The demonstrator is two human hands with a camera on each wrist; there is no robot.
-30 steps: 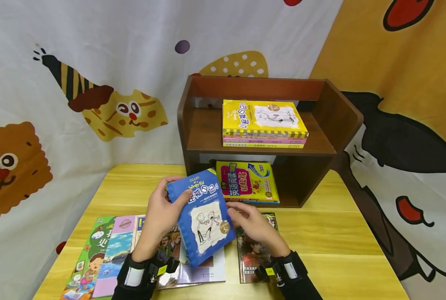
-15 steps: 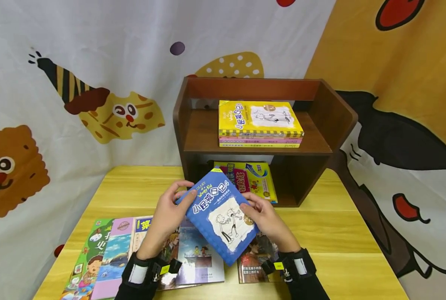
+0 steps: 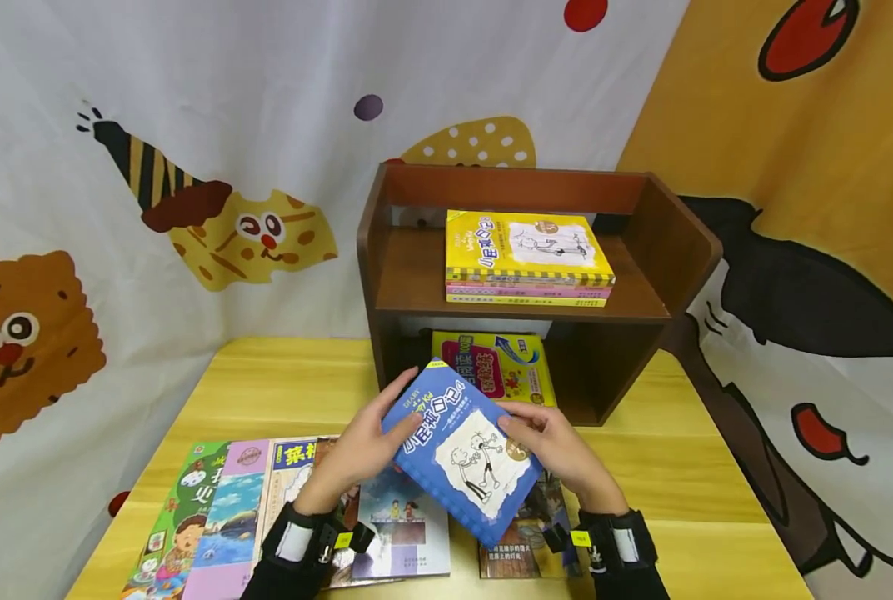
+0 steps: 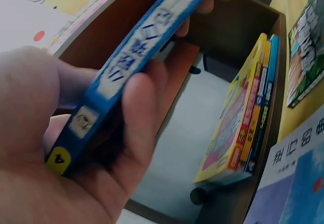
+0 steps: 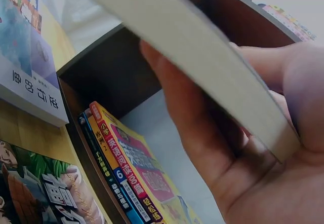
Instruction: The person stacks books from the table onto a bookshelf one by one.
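Note:
A blue Diary of a Wimpy Kid book point(image 3: 454, 450) is held tilted between both hands, above the table and in front of the shelf. My left hand point(image 3: 371, 442) grips its upper left side, thumb on the cover. On the opposite side my right hand point(image 3: 559, 454) pinches the book, its thumb near the round gold badge. The left wrist view shows the book's spine point(image 4: 131, 57) between thumb and fingers, with a yellow number 4 at one end. In the right wrist view the page edges point(image 5: 202, 57) lie between the right thumb and fingers.
A brown two-tier shelf point(image 3: 645, 250) stands behind. Its top tier bears a stack of books, a yellow book point(image 3: 529, 246) uppermost; more books point(image 3: 532, 367) lie in the lower tier. Several books, including a green book point(image 3: 184, 517), lie on the table point(image 3: 664, 467) at left; a dark book point(image 3: 525, 550) lies under the right hand.
Both hands have carried the blue book to the right and turned it anticlockwise, its top now pointing further left. The right hand has moved from the book's edge to a grip with its thumb on the cover.

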